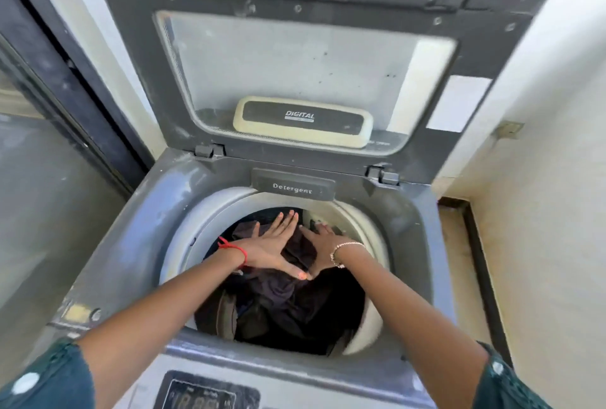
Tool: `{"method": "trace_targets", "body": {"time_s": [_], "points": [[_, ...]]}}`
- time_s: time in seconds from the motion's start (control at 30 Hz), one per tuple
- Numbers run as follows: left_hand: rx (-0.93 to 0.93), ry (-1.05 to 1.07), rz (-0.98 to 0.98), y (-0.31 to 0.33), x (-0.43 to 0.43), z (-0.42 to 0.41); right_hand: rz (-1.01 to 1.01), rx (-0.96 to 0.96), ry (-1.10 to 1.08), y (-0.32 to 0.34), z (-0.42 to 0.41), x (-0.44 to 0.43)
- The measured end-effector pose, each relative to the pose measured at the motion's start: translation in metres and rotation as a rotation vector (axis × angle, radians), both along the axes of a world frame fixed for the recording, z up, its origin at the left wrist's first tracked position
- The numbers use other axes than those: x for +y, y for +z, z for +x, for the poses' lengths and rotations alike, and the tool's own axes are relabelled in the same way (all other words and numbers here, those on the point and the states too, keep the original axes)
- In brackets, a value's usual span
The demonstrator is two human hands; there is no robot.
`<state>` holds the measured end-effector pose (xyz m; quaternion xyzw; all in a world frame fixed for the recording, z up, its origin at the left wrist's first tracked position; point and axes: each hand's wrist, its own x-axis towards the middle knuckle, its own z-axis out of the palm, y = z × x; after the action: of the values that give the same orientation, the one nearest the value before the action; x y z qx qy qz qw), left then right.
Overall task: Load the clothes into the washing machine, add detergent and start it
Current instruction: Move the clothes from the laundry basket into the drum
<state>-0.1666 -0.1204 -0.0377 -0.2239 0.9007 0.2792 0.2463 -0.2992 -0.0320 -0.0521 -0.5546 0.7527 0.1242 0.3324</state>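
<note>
Clothes (278, 307), dark and crumpled, fill the washing machine tub (183, 244), lying under both palms and on the person's side of them. They look soft, light and limp, so they will likely sag when lifted. Bunch a fistful from the top folds, or simply push them down flat. The left hand (270, 249) and right hand (324, 243) lie spread with fingers straight, pressing on the pile, thumbs meeting. Just beyond the fingertips sits the Detergent drawer (292, 185), apparently closed.
</note>
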Motion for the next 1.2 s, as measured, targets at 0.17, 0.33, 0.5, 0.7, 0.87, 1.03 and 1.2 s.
{"method": "trace_targets", "body": {"time_s": [0.17,0.33,0.5,0.7,0.87,1.03,1.2], "points": [[0.188,-0.061,0.012,0.058,0.049,-0.019,-0.357,-0.175,-0.186,0.066,0.001,0.058],[0.455,-0.207,-0.098,0.097,0.124,-0.069,-0.809,-0.234,-0.453,0.109,-0.014,0.157],[0.602,-0.371,-0.250,0.103,0.217,-0.124,-0.932,0.021,-0.650,0.098,-0.051,0.266],[0.552,-0.384,-0.235,0.039,0.311,-0.180,-0.750,0.085,-0.824,0.013,-0.088,0.379],[0.319,-0.324,-0.067,-0.091,0.356,-0.205,-0.588,-0.032,-0.858,-0.107,-0.100,0.440],[0.043,-0.238,0.003,-0.243,0.391,-0.213,-0.422,-0.105,-0.889,-0.250,-0.089,0.483],[-0.033,-0.455,-0.141,-0.372,0.414,-0.211,-0.375,-0.051,-0.892,-0.366,-0.081,0.507]]}}
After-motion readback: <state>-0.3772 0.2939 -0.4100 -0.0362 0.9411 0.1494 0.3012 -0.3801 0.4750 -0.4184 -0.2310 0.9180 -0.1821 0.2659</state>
